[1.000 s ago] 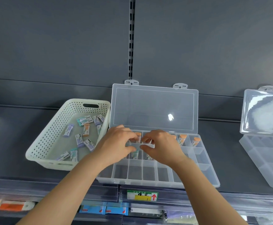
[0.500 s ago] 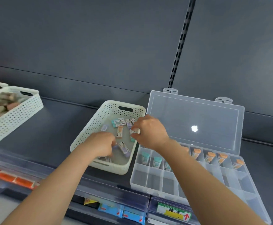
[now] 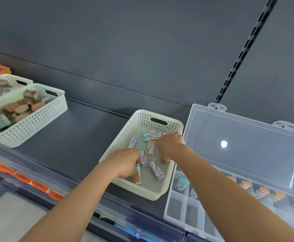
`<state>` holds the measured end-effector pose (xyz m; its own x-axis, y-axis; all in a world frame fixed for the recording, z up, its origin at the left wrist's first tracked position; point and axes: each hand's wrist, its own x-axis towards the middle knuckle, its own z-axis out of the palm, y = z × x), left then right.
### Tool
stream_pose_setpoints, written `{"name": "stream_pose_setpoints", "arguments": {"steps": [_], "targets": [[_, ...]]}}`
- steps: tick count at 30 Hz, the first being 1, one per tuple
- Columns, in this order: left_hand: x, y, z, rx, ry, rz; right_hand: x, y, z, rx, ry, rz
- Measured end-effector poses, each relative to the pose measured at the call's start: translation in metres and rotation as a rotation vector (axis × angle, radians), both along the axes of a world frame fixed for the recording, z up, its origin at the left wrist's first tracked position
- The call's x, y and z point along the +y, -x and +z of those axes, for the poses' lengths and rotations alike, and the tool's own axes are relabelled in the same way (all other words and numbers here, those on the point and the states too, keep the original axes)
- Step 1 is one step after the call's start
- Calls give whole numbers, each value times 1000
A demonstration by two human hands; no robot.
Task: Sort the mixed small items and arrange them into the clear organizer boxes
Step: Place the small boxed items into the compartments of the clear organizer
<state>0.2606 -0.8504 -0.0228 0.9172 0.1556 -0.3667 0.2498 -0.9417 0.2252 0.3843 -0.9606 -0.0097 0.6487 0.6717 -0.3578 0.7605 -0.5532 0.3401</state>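
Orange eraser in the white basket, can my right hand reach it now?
Probably yes. The orange eraser lies uncovered on the basket floor right beside your right hand; your left hand, gripping a teal eraser, is clear of it.

1. The single head view sits above and behind both hands; the forearms enter from the bottom edge.
2. It faces forward and down, tilted so the shelf slants; the grey back panel (image 3: 142, 49) rises beyond the fingertips.
3. It is close: the left hand (image 3: 125, 161) and right hand (image 3: 170, 145) sit mid-frame in the white basket (image 3: 123, 137), and the teal-capped item (image 3: 138, 169) in the left fingers shows its colour.
4. The wide angle takes in the clear organizer box (image 3: 177, 212) right of the right fingers.
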Motion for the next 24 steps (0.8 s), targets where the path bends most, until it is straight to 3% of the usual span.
{"name": "stream_pose_setpoints", "arguments": {"steps": [5,11,19,24], "targets": [[13,-5,5,-127,106,54,0,0,0,128,-200,-29],[14,-11,20,-367,164,113,-13,4,12,204,-599,-77],[-38,-15,48,-759,310,25,-92,21,41,139,-1181,-281],[-99,-18,56,-860,323,-70,-155,35,44,76,-1246,-313]]}}
